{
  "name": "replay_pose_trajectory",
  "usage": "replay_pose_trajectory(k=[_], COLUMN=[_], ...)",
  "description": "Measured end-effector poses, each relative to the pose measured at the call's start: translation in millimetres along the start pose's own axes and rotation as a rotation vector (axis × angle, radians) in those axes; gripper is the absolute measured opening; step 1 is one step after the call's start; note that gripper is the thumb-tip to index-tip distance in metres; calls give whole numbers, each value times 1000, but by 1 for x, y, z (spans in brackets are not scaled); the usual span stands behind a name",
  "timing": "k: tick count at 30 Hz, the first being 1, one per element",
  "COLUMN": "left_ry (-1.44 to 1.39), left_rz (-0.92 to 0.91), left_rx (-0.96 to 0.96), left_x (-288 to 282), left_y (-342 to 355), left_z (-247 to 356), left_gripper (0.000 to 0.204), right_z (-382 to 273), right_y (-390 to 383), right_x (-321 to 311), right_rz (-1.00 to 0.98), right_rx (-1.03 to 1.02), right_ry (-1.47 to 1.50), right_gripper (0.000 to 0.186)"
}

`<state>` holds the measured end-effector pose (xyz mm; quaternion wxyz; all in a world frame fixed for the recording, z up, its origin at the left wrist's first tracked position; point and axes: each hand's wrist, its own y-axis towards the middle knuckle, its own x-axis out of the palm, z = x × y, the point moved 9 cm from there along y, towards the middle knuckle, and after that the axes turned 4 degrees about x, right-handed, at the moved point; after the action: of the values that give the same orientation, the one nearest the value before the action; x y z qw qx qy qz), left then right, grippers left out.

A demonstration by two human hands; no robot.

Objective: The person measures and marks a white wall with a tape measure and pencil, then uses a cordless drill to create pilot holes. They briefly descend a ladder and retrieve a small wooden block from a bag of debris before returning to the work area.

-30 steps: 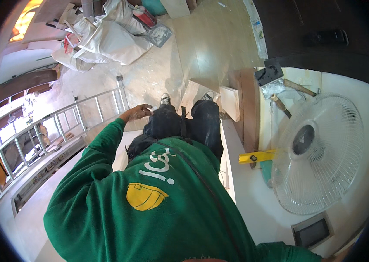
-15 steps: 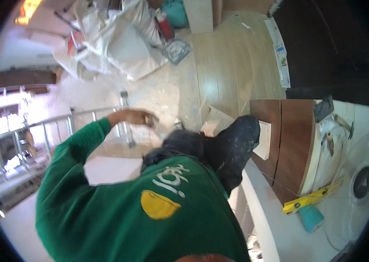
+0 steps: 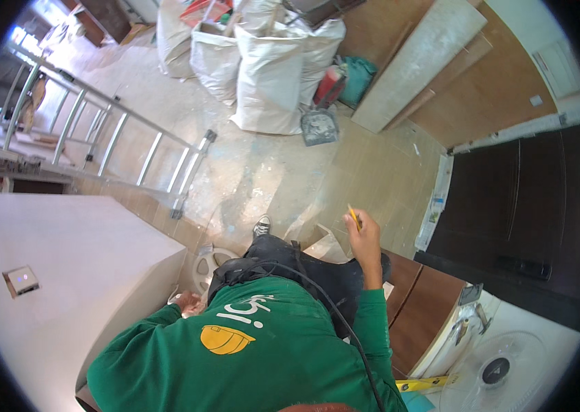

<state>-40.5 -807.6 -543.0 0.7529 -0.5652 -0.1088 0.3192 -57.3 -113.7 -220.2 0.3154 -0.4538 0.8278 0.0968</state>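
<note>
My right hand (image 3: 367, 239) is raised in front of my right thigh, its fingers closed round a thin yellow pencil (image 3: 354, 217) that points up and away. My left hand (image 3: 190, 302) is low by my left hip, close to the corner of a white wall (image 3: 125, 247). Its fingers look curled, and a small pale bit shows at their tips; I cannot make out what it is. Just beyond that hand, partly hidden by my leg, is a pale round reel-like thing (image 3: 202, 269).
An aluminium ladder (image 3: 122, 141) stands at the left. Full white sacks (image 3: 269, 82), a dustpan (image 3: 319, 128) and a leaning board (image 3: 420, 62) are ahead. At right are a dark door (image 3: 530, 199), brown panels (image 3: 434, 302), a yellow spirit level (image 3: 424, 384) and a fan (image 3: 496, 371).
My left hand has dropped from its raised place ahead to beside my left hip. My right hand, out of sight before, now shows with the pencil. The view has turned.
</note>
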Motion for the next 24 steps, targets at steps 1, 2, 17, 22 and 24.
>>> replay_pose_trajectory(k=[1,2,17,22,24], left_ry=[-79,-178,382,397,387], left_rz=[12,31,840,916,932], left_rx=[65,173,2614,2710,2686], left_x=[-4,-13,-202,-223,-228], left_y=[-4,-5,-626,-656,-655], left_z=[8,25,506,510,519], left_gripper=[45,43,46,46,47], right_z=[-27,-53,-483,-524,-528], right_y=[9,15,-157,-148,-134], right_x=[10,12,-193,-218,-217], right_rz=[16,34,481,441,471], right_rx=[3,12,-1530,-1553,-1568], right_ry=[133,270,584,843,959], right_gripper=[25,25,34,34,33])
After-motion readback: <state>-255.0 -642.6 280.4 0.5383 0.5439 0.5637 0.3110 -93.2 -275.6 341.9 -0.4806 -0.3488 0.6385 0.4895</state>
